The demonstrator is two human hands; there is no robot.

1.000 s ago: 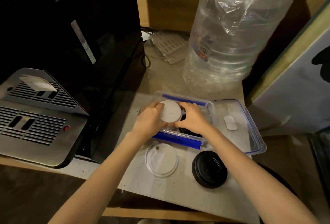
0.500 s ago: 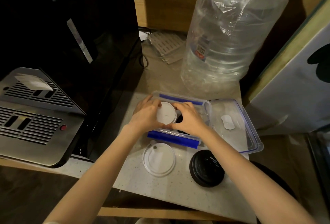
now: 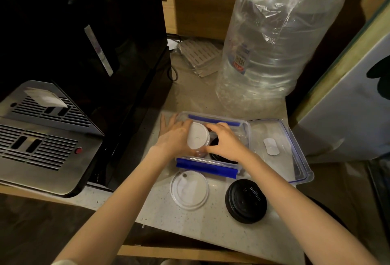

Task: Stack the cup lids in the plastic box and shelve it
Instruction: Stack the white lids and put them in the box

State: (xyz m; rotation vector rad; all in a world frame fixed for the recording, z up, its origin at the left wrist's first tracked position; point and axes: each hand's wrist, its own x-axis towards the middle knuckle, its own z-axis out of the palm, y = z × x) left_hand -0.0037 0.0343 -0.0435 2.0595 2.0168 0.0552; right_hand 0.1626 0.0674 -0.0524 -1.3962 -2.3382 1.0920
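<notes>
Head view: my left hand (image 3: 172,140) and right hand (image 3: 226,141) are both closed around a white lid stack (image 3: 198,138), lowering it into the plastic box (image 3: 244,126) on the worktop (image 3: 160,207). Stacking is in hand. Next, I judge, the white lid (image 3: 189,189) and black lid (image 3: 245,200) outside need collecting.

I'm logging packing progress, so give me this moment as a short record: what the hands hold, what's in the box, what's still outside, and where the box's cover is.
left hand: on white lids, shared grip
right hand: on the same white lids
plastic box: open, holds black lids
still on counter: white lid, black lid
box cover: lying on the box's right
shelved: not yet
</notes>
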